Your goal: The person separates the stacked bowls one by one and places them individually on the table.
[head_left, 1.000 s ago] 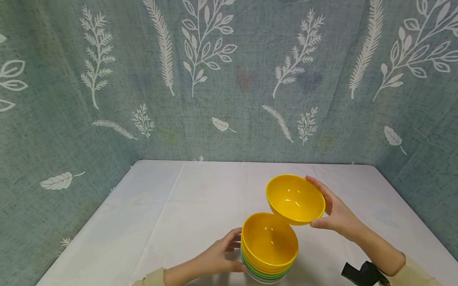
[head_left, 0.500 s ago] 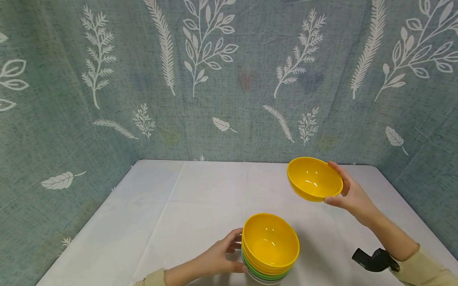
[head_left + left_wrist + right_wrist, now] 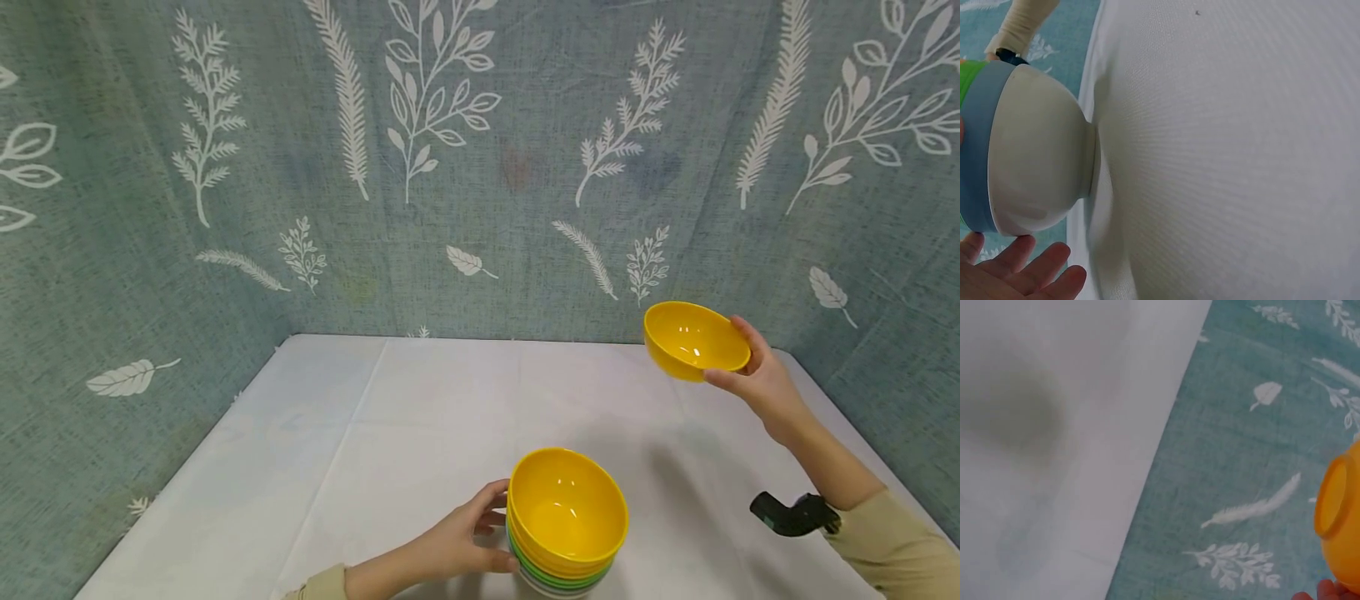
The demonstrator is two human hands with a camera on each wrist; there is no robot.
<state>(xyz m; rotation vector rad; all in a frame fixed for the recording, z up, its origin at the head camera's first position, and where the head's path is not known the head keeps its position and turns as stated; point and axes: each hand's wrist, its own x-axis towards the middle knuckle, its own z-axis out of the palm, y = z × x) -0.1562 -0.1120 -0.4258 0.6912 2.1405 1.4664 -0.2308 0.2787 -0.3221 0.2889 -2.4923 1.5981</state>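
Observation:
A yellow bowl [image 3: 693, 340] is held up in the air at the far right of the table in the head view, tilted a little. My right hand [image 3: 768, 387] grips it at its right side, thumb in front. Nearer to me stands a stack of nested bowls [image 3: 567, 508], yellow on top and green lower down. The left wrist view shows a blue bowl [image 3: 984, 144] and a white bowl [image 3: 1041, 150] at the bottom of the stack. My left hand [image 3: 468, 537] holds the stack's left side, thumb and fingers spread around it.
A white cloth covers the table [image 3: 420, 417]. A green-blue curtain [image 3: 480, 167] with white leaf prints hangs behind it and along both sides. A black device [image 3: 795, 514] is worn at my right wrist.
My right hand has carried the yellow bowl away from just above the stack, toward the far right. The left hand and the stack have stayed in place.

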